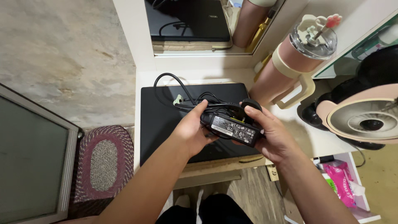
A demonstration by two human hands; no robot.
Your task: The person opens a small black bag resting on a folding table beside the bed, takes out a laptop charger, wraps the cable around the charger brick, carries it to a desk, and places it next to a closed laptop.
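Left hand: our left hand [191, 128] is curled around the near-left end of the black power adapter [234, 127], thumb up over the bundled black cable [207, 105], fingers closed underneath.
Right hand: our right hand [271, 137] wraps the adapter's right end, fingers bent over its top edge, thumb along the side; both hands have it firmly, lifted off the surface.
Adapter: a black brick with a label on its upper face, held tilted above the right half of the closed black laptop [166, 124].
Cable: we see it loop out from the bundle toward the back-left corner of the laptop, with a pale tie [178, 99] on it; whether the loop touches the lid we cannot tell.
Laptop edges: it lies flat on the white desk [315, 141], its front edge close to the desk's front edge and a bare strip of desk along its left side.
Room to the right: tight; a pink tumbler [296, 58] with a handle and clear lid stands just beside the laptop's back-right corner, and a pink fan [365, 120] on a black base sits farther right.
Room behind: a mirror [199, 29] closes off the back.
Room to the left: the desk ends beside the laptop; below it are the floor and a woven oval rug [103, 161].
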